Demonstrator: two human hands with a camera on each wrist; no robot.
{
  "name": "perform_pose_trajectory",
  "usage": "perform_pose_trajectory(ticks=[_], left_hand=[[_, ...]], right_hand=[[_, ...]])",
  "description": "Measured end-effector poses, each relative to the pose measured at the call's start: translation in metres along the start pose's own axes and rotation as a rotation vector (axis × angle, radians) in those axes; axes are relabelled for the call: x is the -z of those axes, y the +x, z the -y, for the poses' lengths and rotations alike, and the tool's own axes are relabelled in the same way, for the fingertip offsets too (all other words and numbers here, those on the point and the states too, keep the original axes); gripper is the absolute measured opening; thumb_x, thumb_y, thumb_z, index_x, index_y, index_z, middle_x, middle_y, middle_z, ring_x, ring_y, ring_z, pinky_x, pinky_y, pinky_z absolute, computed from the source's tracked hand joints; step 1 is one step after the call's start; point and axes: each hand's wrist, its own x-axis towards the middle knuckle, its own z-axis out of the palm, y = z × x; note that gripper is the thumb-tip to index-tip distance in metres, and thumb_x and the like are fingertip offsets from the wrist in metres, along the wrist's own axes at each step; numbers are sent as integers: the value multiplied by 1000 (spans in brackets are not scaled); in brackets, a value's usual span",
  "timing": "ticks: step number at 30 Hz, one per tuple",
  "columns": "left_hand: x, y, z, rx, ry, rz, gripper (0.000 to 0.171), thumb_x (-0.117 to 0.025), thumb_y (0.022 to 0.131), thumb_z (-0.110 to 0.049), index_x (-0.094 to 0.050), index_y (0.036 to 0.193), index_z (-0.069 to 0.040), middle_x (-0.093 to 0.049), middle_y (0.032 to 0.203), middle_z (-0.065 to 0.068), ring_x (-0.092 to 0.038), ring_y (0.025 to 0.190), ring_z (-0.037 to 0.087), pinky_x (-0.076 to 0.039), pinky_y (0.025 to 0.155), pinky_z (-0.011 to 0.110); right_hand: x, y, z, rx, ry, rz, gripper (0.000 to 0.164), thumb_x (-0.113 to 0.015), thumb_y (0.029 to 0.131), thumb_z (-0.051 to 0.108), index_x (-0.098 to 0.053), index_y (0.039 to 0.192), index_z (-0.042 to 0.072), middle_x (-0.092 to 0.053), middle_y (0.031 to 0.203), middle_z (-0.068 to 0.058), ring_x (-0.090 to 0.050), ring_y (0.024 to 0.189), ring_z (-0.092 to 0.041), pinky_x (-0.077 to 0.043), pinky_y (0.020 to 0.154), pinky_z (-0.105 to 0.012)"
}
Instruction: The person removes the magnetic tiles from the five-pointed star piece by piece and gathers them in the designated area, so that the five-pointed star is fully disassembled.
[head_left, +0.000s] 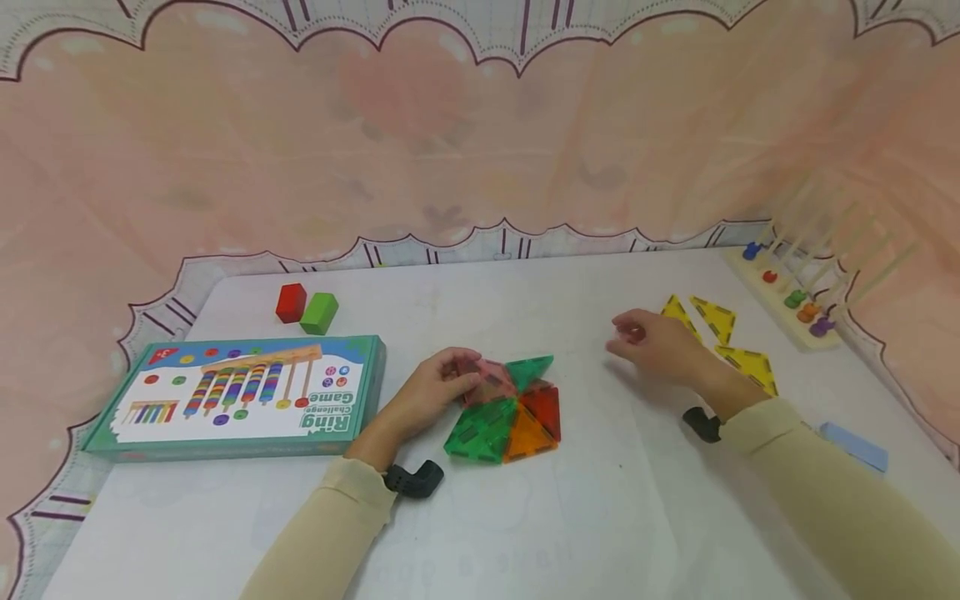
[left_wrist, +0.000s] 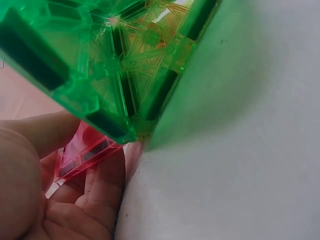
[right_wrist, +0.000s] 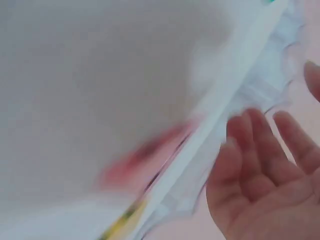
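My left hand (head_left: 427, 396) pinches a translucent pink magnetic tile (head_left: 495, 382) between thumb and fingers, at the left side of a small cluster of joined tiles. The left wrist view shows this pink tile under the thumb, just below a raised green tile (left_wrist: 65, 65). Green tiles (head_left: 480, 429), an orange tile (head_left: 531, 435), a red tile (head_left: 547, 407) and a green triangle (head_left: 529, 371) make up the cluster. Off to the right, my right hand (head_left: 660, 346) hovers with loosely bent fingers and holds nothing. A blurred pink-red piece (right_wrist: 145, 155) shows beyond it in the right wrist view.
Yellow triangular tiles (head_left: 716, 321) lie beside and behind the right hand. A Ring Game box (head_left: 247, 400) flanks the left arm, with a red block (head_left: 291, 302) and a green block (head_left: 320, 313) behind. A pegged board (head_left: 787, 308) and a blue block (head_left: 855, 446) are at right.
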Motion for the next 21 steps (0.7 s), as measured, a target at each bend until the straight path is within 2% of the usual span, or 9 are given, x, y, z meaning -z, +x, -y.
perform_pose_trajectory(ticks=[4,7,9,11,16,18,21], left_hand=[[0,-1,-1,-8,0,-8,32,-57,88,-16,-51,119,-6,-54,98,7,-49,88,22,-42,80,31],[0,-1,-1,-1,3,-11,33,-57,88,-16,-51,118,-7,-54,98,7,-49,88,22,-41,80,31],[-1,-2,-1,7,8,-14,33,-57,88,-17,-51,118,-7,-55,98,7,-49,88,22,-41,79,30],[-1,-2,0,12,14,-19,33,-58,88,-17,-52,118,-7,-55,99,6,-49,88,21,-41,79,30],[-2,9,21,5,10,-33,34,-60,86,-23,-53,117,-12,-56,100,3,-50,88,20,-41,80,32],[-1,13,30,-2,9,-40,34,-61,85,-27,-54,117,-16,-56,100,2,-51,88,19,-41,80,32],[-1,14,32,-7,19,-49,33,-61,85,-29,-54,115,-18,-56,99,1,-52,87,19,-42,79,32]], right_hand=[[-19,0,29,71,115,144,51,-54,84,50,-50,124,18,-59,105,-1,-53,91,-19,-45,78,-35],[-34,3,44,105,211,264,48,-53,85,47,-49,124,19,-61,101,0,-56,87,-18,-45,79,-35],[-41,4,52,118,257,303,49,-53,85,47,-49,125,19,-61,100,0,-55,87,-18,-45,80,-36],[-47,5,58,127,289,299,50,-54,85,47,-49,125,18,-59,104,-1,-54,91,-19,-44,83,-38],[-55,5,67,148,359,245,52,-58,84,44,-48,126,16,-53,118,-4,-52,100,-19,-44,84,-38],[-58,7,71,162,357,232,53,-60,83,42,-48,127,15,-52,120,-3,-53,101,-18,-45,83,-35],[-63,8,76,173,319,211,60,-64,79,45,-46,129,17,-54,115,-2,-53,99,-17,-47,80,-33]])
